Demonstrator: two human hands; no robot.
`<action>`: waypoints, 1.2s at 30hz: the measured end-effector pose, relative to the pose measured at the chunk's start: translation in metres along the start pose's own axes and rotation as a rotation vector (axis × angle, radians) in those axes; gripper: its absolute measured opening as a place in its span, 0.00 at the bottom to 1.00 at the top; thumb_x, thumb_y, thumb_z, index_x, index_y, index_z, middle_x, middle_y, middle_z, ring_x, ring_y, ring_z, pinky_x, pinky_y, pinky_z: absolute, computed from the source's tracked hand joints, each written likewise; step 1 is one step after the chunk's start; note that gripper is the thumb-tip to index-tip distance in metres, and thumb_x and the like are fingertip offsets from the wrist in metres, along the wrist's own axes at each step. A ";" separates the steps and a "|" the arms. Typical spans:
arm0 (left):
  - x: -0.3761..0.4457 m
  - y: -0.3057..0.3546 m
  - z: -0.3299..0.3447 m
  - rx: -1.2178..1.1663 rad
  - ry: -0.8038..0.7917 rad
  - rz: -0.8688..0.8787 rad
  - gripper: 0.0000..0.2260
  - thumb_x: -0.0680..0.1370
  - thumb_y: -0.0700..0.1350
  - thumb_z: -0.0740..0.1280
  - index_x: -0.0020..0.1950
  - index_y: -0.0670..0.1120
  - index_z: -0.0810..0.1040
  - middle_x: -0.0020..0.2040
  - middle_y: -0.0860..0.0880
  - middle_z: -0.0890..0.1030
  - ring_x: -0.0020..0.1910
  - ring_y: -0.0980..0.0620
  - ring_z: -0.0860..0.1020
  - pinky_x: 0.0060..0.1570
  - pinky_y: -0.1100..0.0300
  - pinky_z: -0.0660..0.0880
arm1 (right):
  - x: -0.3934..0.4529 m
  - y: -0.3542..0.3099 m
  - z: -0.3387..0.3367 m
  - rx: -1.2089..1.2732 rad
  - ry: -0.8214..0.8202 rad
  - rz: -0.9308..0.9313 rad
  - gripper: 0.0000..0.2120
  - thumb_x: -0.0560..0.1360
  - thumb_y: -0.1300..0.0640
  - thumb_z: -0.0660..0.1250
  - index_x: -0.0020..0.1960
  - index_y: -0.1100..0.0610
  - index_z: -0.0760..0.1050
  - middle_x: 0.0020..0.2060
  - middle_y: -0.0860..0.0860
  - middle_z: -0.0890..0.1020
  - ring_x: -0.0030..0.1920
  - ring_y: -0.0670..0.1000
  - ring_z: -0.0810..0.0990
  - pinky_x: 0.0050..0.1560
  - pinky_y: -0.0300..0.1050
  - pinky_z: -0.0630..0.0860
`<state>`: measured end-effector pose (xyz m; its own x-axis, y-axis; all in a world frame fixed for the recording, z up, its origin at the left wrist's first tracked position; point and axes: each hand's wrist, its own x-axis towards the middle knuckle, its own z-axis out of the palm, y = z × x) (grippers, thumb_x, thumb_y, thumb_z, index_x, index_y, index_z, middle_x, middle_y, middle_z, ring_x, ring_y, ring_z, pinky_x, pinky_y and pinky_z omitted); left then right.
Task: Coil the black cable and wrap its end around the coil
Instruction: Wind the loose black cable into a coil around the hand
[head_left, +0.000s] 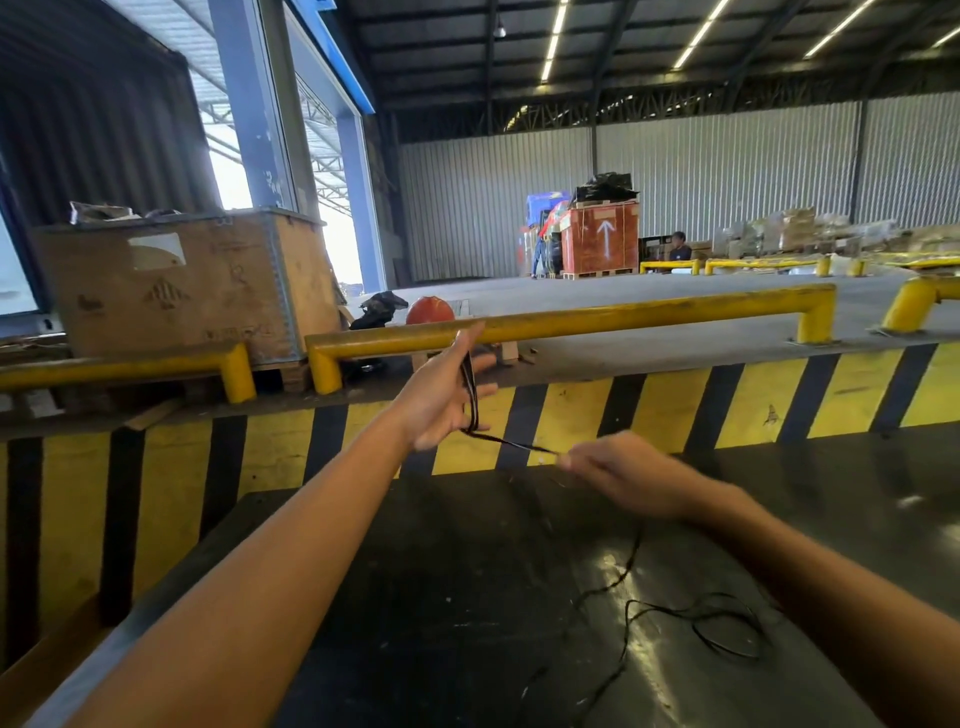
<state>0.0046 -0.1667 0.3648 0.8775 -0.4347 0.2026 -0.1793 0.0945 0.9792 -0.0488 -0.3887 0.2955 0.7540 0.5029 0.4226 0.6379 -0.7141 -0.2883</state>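
- Black cable (470, 395): several loops wound over the open left palm, a taut strand running from the coil's bottom end to the right hand, the rest trailing down onto the counter.
- Far left: cardboard crate (182, 291) sits on the raised dock behind a yellow rail (561, 322). Dark clutter and an orange rounded object (430, 310) lie just right of it, behind the rail.
- Yellow-and-black striped dock edge (670, 410) runs across the whole frame behind both hands.
- Left hand (441, 395): raised, palm facing right, fingers extended and spread. Grip is loose and uncurled; loops hang across the palm between the thumb side and the lower fingers, held by wrap, not by a pinch.
- Centre: the taut strand leaves the coil's lower end and slopes down to the right, clear of the counter.
- Right hand (618, 478): lower than the left, back toward camera, motion-blurred. Fingers closed, pinching the strand at the fingertips; exact finger placement not readable through the blur.
- Lower right: slack cable drops from below the right hand, snakes over the dark glossy counter (441, 597) and forms a loose open loop near the right forearm.
- Background, right of centre: red crate with a white up-arrow (602, 236), a seated person beside it, stacked goods further right along the corrugated wall.
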 end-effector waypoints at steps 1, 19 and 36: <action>-0.002 -0.005 -0.004 0.052 0.003 -0.035 0.28 0.77 0.62 0.56 0.75 0.59 0.56 0.77 0.44 0.59 0.73 0.36 0.59 0.64 0.27 0.58 | 0.002 0.005 -0.016 -0.058 0.030 -0.013 0.15 0.79 0.47 0.54 0.38 0.50 0.72 0.32 0.48 0.76 0.33 0.43 0.76 0.38 0.37 0.72; -0.010 0.020 0.042 -0.406 -0.468 -0.041 0.22 0.80 0.59 0.52 0.74 0.58 0.61 0.74 0.40 0.63 0.65 0.37 0.72 0.56 0.32 0.71 | 0.017 -0.007 0.055 0.237 -0.025 0.181 0.13 0.80 0.51 0.55 0.40 0.45 0.72 0.34 0.45 0.77 0.34 0.34 0.76 0.37 0.35 0.71; -0.021 -0.040 0.006 0.492 -0.538 -0.539 0.20 0.80 0.62 0.48 0.69 0.62 0.67 0.70 0.45 0.69 0.66 0.42 0.70 0.59 0.38 0.69 | 0.015 0.046 -0.064 -0.050 0.541 0.185 0.08 0.74 0.51 0.67 0.40 0.54 0.77 0.28 0.46 0.76 0.28 0.44 0.74 0.27 0.33 0.66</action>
<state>-0.0090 -0.1665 0.3209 0.5929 -0.6807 -0.4303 -0.0822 -0.5827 0.8085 -0.0186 -0.4448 0.3431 0.6566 0.0561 0.7522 0.4851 -0.7950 -0.3641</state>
